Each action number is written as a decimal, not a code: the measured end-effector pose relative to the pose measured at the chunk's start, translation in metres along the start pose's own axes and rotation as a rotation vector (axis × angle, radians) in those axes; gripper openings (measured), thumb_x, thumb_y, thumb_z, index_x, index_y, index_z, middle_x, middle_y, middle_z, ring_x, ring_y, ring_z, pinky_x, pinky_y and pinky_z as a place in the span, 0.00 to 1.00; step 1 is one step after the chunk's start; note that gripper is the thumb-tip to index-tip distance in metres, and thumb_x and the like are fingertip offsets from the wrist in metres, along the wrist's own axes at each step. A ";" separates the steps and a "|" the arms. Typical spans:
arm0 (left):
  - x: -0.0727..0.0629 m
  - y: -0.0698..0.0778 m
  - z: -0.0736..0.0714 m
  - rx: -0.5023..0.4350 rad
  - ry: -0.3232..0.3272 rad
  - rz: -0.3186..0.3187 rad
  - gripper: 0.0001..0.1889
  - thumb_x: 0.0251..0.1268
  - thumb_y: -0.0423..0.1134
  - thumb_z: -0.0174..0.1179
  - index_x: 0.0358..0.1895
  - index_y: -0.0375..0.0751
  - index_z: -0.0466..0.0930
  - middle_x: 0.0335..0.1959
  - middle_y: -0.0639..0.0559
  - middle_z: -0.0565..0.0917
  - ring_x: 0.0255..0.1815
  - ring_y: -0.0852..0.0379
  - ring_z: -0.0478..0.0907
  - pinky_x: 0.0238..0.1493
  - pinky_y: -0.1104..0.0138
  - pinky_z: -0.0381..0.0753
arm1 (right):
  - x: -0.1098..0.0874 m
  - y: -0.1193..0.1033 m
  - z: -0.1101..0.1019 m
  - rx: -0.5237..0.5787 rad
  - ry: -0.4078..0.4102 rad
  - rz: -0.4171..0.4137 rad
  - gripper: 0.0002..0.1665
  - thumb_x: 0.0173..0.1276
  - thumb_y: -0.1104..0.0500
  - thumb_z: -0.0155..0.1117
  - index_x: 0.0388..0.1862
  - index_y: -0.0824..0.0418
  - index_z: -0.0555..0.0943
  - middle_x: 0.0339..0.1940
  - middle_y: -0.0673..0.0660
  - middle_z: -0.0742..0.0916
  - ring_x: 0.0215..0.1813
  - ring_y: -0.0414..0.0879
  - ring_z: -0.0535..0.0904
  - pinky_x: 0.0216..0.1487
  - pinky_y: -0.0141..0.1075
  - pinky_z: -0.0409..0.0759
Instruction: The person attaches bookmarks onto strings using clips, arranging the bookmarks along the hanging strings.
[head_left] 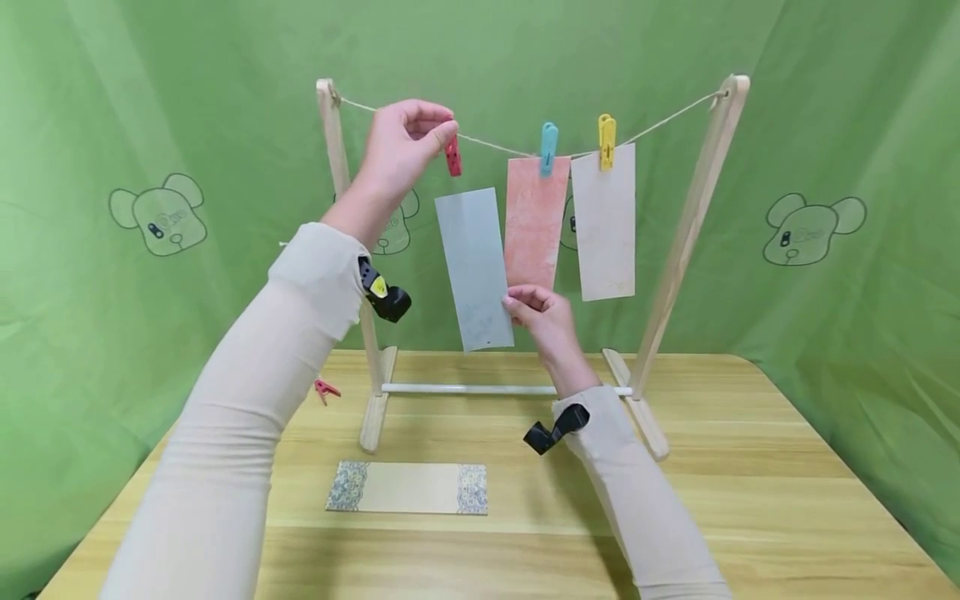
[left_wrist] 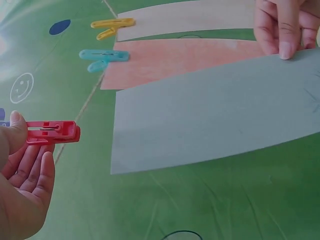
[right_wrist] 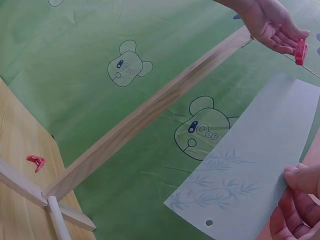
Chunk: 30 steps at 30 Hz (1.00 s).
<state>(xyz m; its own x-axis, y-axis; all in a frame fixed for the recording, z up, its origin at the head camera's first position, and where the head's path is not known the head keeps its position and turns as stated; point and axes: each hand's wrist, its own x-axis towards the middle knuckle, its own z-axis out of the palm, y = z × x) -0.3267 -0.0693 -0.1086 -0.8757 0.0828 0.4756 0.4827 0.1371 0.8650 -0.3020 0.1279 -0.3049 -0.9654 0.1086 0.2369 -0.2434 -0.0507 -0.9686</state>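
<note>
My left hand (head_left: 408, 142) pinches a red clothespin (head_left: 453, 157) beside the string (head_left: 495, 146). Below that clothespin and apart from it, a pale blue paper card (head_left: 472, 267) is held by its lower right edge between the thumb and fingers of my right hand (head_left: 543, 321). In the right wrist view the card (right_wrist: 250, 165) shows a bamboo print and a small hole near its bottom end. A blue clothespin (head_left: 549, 148) fixes a pink card (head_left: 534, 217) to the string, and a yellow clothespin (head_left: 607, 142) fixes a whitish card (head_left: 606, 233).
The string spans two wooden posts (head_left: 693, 225) joined by a white rod (head_left: 465, 389). On the wooden table (head_left: 750, 500) lie a cream card (head_left: 412, 487) with blue patterned ends and another red clothespin (head_left: 326, 390). A green cloth (head_left: 225, 83) hangs behind.
</note>
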 end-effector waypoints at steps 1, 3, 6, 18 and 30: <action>0.001 0.003 0.000 0.002 0.002 0.006 0.13 0.61 0.34 0.63 0.48 0.35 0.79 0.34 0.53 0.82 0.38 0.60 0.77 0.47 0.72 0.77 | 0.001 -0.001 0.000 0.003 0.002 -0.001 0.04 0.63 0.67 0.64 0.34 0.59 0.80 0.26 0.45 0.82 0.30 0.37 0.75 0.35 0.29 0.78; 0.003 0.008 0.000 0.006 0.009 0.014 0.13 0.61 0.35 0.63 0.48 0.36 0.79 0.36 0.52 0.82 0.40 0.60 0.77 0.47 0.73 0.77 | 0.001 -0.002 0.002 0.008 0.008 -0.003 0.05 0.62 0.67 0.65 0.33 0.58 0.80 0.26 0.45 0.82 0.30 0.37 0.75 0.35 0.29 0.78; 0.007 0.014 -0.001 0.014 0.031 0.025 0.13 0.61 0.35 0.63 0.48 0.37 0.79 0.39 0.51 0.83 0.42 0.59 0.77 0.48 0.74 0.76 | 0.002 -0.004 0.003 0.018 0.007 -0.007 0.06 0.62 0.68 0.65 0.32 0.57 0.80 0.25 0.45 0.83 0.30 0.36 0.76 0.35 0.29 0.79; 0.020 0.021 0.008 0.046 0.111 0.019 0.11 0.59 0.36 0.65 0.44 0.39 0.82 0.39 0.51 0.84 0.39 0.61 0.77 0.45 0.76 0.75 | -0.003 -0.008 0.006 0.037 0.021 -0.011 0.07 0.62 0.68 0.64 0.31 0.56 0.81 0.27 0.45 0.83 0.31 0.36 0.77 0.37 0.29 0.79; 0.035 0.031 0.014 0.142 0.158 0.019 0.09 0.59 0.39 0.65 0.42 0.43 0.83 0.39 0.53 0.85 0.40 0.62 0.77 0.45 0.77 0.72 | 0.005 -0.010 0.012 0.073 0.042 -0.019 0.05 0.61 0.67 0.66 0.36 0.60 0.81 0.29 0.48 0.84 0.32 0.38 0.77 0.36 0.28 0.79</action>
<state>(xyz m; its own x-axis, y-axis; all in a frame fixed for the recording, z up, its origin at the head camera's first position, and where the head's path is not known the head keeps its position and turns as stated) -0.3423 -0.0480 -0.0676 -0.8511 -0.0675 0.5207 0.4857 0.2756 0.8296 -0.3059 0.1167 -0.2929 -0.9562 0.1518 0.2504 -0.2694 -0.1202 -0.9555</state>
